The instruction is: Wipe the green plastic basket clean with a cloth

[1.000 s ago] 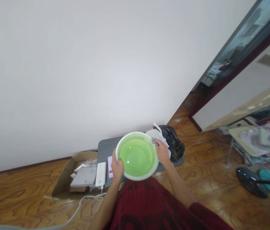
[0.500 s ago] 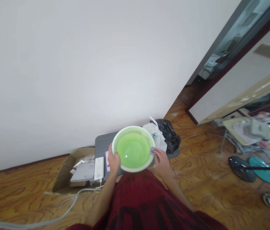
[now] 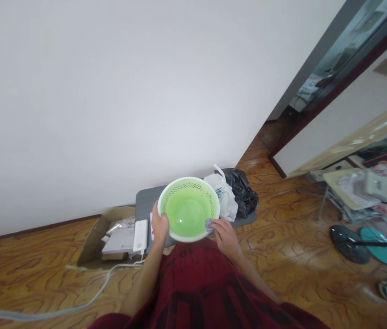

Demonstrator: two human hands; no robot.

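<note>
A light green plastic colander bowl point(image 3: 188, 208) with a white perforated rim is held above a low grey table point(image 3: 142, 202). My left hand point(image 3: 160, 226) grips its left rim, thumb over the edge. My right hand point(image 3: 223, 236) is closed on a small pale purple cloth point(image 3: 209, 224) pressed against the bowl's lower right rim. My lap in dark red fabric lies below the bowl.
A white plastic bag point(image 3: 223, 195) and a black bag point(image 3: 242, 196) sit on the table's right end. A white power bank point(image 3: 140, 235) with a cable lies at its left, beside an open cardboard box point(image 3: 99, 235). Fan bases point(image 3: 349, 238) and a cluttered low table point(image 3: 358, 187) stand at the right.
My right hand with the cloth has slid down the bowl's right rim from its upper right to its lower right. The left hand kept its grip; the view shifted slightly.
</note>
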